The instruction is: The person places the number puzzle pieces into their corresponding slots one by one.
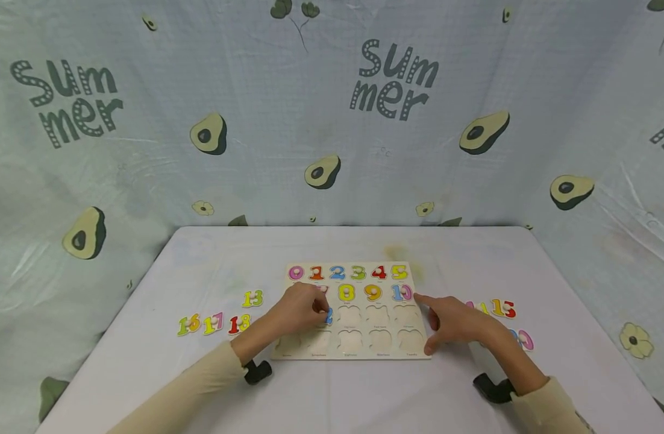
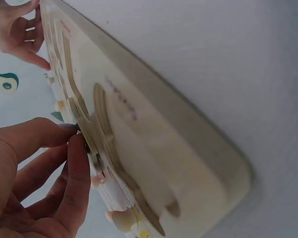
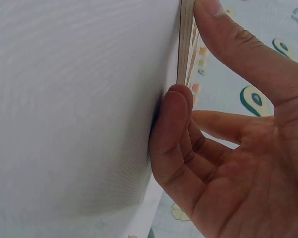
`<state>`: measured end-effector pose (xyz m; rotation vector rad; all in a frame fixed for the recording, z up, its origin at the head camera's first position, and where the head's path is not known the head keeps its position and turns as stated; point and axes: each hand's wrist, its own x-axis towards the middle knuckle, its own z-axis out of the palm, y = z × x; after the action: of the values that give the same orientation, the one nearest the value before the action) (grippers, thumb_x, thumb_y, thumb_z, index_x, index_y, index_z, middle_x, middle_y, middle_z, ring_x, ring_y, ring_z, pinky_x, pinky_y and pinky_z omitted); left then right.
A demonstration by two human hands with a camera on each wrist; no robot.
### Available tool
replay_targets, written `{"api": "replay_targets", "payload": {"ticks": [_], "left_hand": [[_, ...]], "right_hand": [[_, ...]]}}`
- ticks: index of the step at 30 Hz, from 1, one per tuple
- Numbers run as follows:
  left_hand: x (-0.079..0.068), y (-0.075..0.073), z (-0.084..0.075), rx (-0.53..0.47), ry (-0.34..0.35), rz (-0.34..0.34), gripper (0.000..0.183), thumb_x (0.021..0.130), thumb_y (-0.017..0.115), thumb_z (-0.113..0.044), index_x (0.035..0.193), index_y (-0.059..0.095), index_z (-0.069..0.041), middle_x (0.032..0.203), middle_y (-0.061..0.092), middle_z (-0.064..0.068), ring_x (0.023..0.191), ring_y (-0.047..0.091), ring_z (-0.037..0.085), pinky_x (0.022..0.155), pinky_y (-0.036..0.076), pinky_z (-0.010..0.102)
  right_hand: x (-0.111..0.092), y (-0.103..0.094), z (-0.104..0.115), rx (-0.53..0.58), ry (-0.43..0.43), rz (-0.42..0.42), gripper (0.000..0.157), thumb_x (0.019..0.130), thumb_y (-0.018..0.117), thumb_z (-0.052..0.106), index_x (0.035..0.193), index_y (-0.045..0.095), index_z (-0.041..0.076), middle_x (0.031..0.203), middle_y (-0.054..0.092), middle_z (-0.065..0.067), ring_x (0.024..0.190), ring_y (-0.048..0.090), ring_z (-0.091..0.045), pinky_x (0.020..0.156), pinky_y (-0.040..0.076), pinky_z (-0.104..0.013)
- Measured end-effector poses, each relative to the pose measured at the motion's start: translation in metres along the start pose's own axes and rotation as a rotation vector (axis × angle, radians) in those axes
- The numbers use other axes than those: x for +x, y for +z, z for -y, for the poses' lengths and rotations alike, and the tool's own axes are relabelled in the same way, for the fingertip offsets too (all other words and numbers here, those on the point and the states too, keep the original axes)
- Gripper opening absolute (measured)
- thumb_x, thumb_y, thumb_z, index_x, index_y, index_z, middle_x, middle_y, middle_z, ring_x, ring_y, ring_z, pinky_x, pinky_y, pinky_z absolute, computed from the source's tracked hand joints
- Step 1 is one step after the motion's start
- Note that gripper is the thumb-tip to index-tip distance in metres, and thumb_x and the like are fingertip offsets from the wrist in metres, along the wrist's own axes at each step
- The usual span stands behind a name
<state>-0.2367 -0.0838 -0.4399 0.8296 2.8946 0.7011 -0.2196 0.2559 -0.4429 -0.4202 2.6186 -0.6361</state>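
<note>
A wooden number puzzle board [image 1: 364,360] lies mid-table, its upper two rows filled with coloured number pieces. My left hand [image 1: 302,308] reaches over the third row, thumb and index finger pinching a number puzzle piece [image 1: 329,316] with a blue 2 showing; the rest is hidden by the fingers. In the left wrist view this piece [image 2: 86,130] is seen edge-on, right at the board's surface. At the board's right edge, my right hand [image 1: 455,319] rests with thumb and index finger spread along the side. The right wrist view shows the thumb [image 3: 238,42] against the board's edge.
Left of the board lie loose pieces 13 [image 1: 252,298], 16 [image 1: 188,324], 17 [image 1: 213,323] and 18 [image 1: 239,323]. Beyond my right hand lie a 15 piece [image 1: 504,308] and others partly covered by the arm. A patterned cloth [image 1: 332,120] hangs behind the table.
</note>
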Motion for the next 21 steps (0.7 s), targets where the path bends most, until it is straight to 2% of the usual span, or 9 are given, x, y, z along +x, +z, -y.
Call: {"api": "replay_targets", "payload": {"ticks": [4,8,10,13,15,18,21], "left_hand": [[-0.001,0.001,-0.001,0.003,-0.026,-0.008,0.004,0.079,0.073,-0.011,0.080,0.076,-0.011,0.071,0.064,-0.009,0.066,0.052,0.004,0.063,0.044,0.021],[-0.003,0.003,0.001,0.026,-0.025,-0.002,0.005,0.080,0.071,-0.013,0.081,0.076,-0.012,0.071,0.064,-0.010,0.067,0.051,0.004,0.065,0.043,0.021],[-0.004,0.001,0.003,0.004,-0.033,0.001,0.006,0.082,0.071,-0.016,0.084,0.075,-0.013,0.072,0.064,-0.011,0.068,0.052,0.003,0.067,0.043,0.021],[-0.008,-0.007,0.008,-0.067,-0.067,-0.038,0.008,0.084,0.071,-0.020,0.089,0.075,-0.014,0.074,0.065,-0.011,0.069,0.055,0.003,0.066,0.046,0.022],[-0.013,-0.017,0.017,-0.095,-0.101,-0.101,0.010,0.085,0.071,-0.022,0.091,0.074,-0.014,0.076,0.066,-0.009,0.070,0.057,0.004,0.066,0.048,0.022],[-0.022,-0.034,0.038,-0.045,-0.175,-0.205,0.012,0.086,0.070,-0.022,0.093,0.073,-0.012,0.079,0.068,-0.003,0.071,0.058,0.009,0.066,0.048,0.026],[-0.034,-0.048,0.062,0.056,-0.298,-0.224,0.018,0.086,0.070,-0.022,0.096,0.072,-0.008,0.084,0.067,0.003,0.073,0.056,0.015,0.065,0.047,0.029]], "right_hand": [[0.000,-0.001,0.000,-0.002,-0.006,0.005,0.105,0.060,0.091,0.031,0.148,0.038,0.011,0.077,0.053,-0.001,0.072,0.049,-0.014,0.060,0.038,-0.027],[-0.001,-0.001,0.002,0.005,-0.012,0.008,0.104,0.060,0.091,0.031,0.147,0.038,0.010,0.077,0.053,-0.001,0.072,0.049,-0.014,0.060,0.038,-0.027],[-0.001,-0.002,0.003,0.011,-0.011,0.008,0.104,0.060,0.091,0.030,0.147,0.038,0.010,0.077,0.053,-0.001,0.072,0.049,-0.014,0.060,0.038,-0.027],[-0.002,-0.001,0.003,0.013,-0.007,0.007,0.105,0.060,0.091,0.030,0.147,0.038,0.009,0.077,0.053,-0.001,0.072,0.048,-0.014,0.060,0.038,-0.027],[-0.002,-0.001,0.003,0.012,-0.004,0.007,0.105,0.059,0.091,0.031,0.147,0.038,0.009,0.077,0.053,-0.001,0.072,0.049,-0.014,0.060,0.038,-0.027],[-0.001,0.000,0.003,0.008,-0.001,0.004,0.105,0.059,0.091,0.031,0.147,0.038,0.010,0.077,0.053,-0.001,0.072,0.049,-0.014,0.059,0.038,-0.027],[-0.001,-0.001,0.004,0.002,0.004,0.000,0.104,0.059,0.091,0.031,0.147,0.039,0.010,0.076,0.052,-0.001,0.072,0.049,-0.014,0.060,0.038,-0.027]]}}
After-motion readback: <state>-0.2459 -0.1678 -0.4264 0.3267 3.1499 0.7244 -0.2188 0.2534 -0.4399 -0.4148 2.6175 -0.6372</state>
